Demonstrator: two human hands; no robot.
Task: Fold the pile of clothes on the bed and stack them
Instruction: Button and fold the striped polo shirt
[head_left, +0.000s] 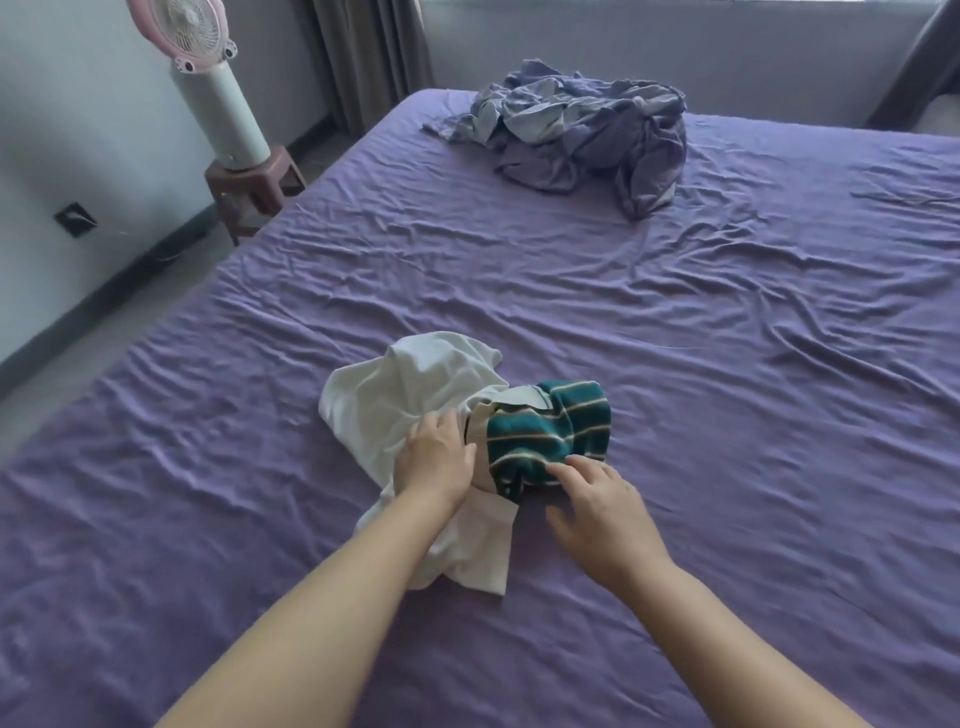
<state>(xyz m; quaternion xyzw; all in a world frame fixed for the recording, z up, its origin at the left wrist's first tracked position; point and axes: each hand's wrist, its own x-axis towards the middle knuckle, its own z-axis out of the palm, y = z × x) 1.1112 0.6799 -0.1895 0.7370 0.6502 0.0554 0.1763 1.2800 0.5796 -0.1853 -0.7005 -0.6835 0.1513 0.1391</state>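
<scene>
A small pile of clothes lies in the middle of the purple bed (727, 364): a crumpled white garment (395, 389) and a green garment with pale stripes (550, 431) bunched against its right side. My left hand (434, 457) rests on the white garment where the two meet, fingers reaching into the fold. My right hand (597, 499) lies just below the green striped garment, fingertips touching its near edge, fingers spread and relaxed. Whether the left fingers pinch cloth is hidden.
A crumpled purple-grey blanket or sheet (576, 130) sits at the far end of the bed. Left of the bed a pink and white fan (208, 78) stands on a brown stool (249, 187). Curtains hang at the back wall.
</scene>
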